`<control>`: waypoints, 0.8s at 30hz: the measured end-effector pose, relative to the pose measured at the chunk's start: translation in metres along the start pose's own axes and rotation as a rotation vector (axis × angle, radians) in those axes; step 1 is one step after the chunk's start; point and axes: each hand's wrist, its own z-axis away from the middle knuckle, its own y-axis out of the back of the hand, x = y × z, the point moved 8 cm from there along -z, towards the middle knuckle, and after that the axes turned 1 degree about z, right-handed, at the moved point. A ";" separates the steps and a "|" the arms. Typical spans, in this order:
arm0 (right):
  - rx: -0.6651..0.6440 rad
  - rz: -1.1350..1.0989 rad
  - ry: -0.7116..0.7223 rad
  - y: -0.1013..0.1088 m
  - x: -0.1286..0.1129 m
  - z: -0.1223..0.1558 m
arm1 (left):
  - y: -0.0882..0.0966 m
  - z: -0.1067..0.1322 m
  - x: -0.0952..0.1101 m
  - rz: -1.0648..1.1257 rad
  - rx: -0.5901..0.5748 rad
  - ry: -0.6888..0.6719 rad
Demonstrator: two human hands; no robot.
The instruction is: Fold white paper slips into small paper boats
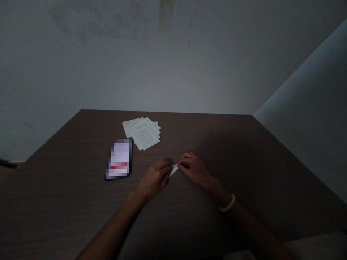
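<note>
A small piece of white paper [174,169] is held between my two hands, low over the middle of the table. My left hand [157,177] pinches its left side, fingers closed. From the other side, the thumb and fingertips of my right hand [195,169] are closed on its upper right corner. Much of the paper is covered by my fingers, so its folds cannot be made out. A bracelet of pale beads [229,204] circles my right wrist.
Several printed paper sheets [143,131] lie in a fanned pile beyond my left hand. A phone [119,159] with a lit, blurred screen lies to the left on the dark brown table [81,209]. The wall [173,72] stands behind the table's far edge.
</note>
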 end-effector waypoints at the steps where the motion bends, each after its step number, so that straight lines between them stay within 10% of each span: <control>1: 0.001 0.009 0.024 -0.001 -0.001 0.001 | -0.002 0.000 0.000 0.002 -0.018 0.000; 24: -0.084 0.234 0.393 -0.006 -0.009 0.008 | -0.008 -0.008 0.010 -0.067 -0.154 0.061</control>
